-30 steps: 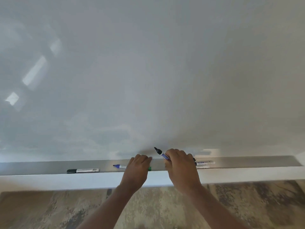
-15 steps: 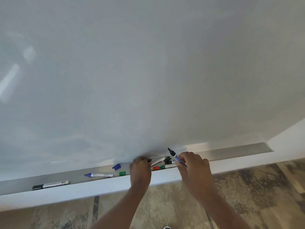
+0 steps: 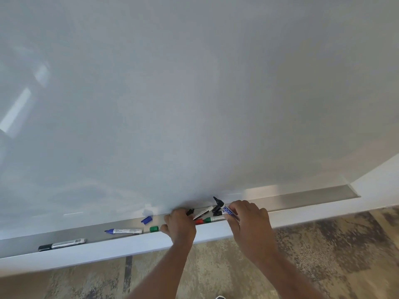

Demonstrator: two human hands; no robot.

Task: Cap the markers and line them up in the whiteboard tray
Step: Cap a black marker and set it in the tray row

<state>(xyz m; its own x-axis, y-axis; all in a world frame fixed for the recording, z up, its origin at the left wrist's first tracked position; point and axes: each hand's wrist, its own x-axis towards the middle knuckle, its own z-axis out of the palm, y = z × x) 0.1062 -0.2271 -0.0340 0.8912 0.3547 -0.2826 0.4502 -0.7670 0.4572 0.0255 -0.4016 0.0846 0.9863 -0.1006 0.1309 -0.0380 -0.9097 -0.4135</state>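
Observation:
A metal whiteboard tray (image 3: 302, 199) runs along the foot of the board. My right hand (image 3: 248, 221) grips an uncapped black marker (image 3: 222, 207) with its tip up and to the left. My left hand (image 3: 181, 223) rests on the tray's front lip, its fingers closed around a small black cap (image 3: 190, 211). Between my hands lie a white marker (image 3: 203, 212), a red marker (image 3: 199, 221) and a green marker (image 3: 213, 219). To the left lie a loose blue cap (image 3: 147, 219), a green cap (image 3: 154, 229), an uncapped blue marker (image 3: 124, 231) and a capped black marker (image 3: 61, 244).
The whiteboard (image 3: 194, 93) fills most of the view. A white ledge (image 3: 108, 249) fronts the tray. The tray's right end (image 3: 352, 192) meets a white wall. Below is mottled flooring (image 3: 323, 255).
The view has swung left and tilted, bringing more markers and caps into sight. My left hand has closed on the black cap. My right hand still holds the marker, now lower by the tray.

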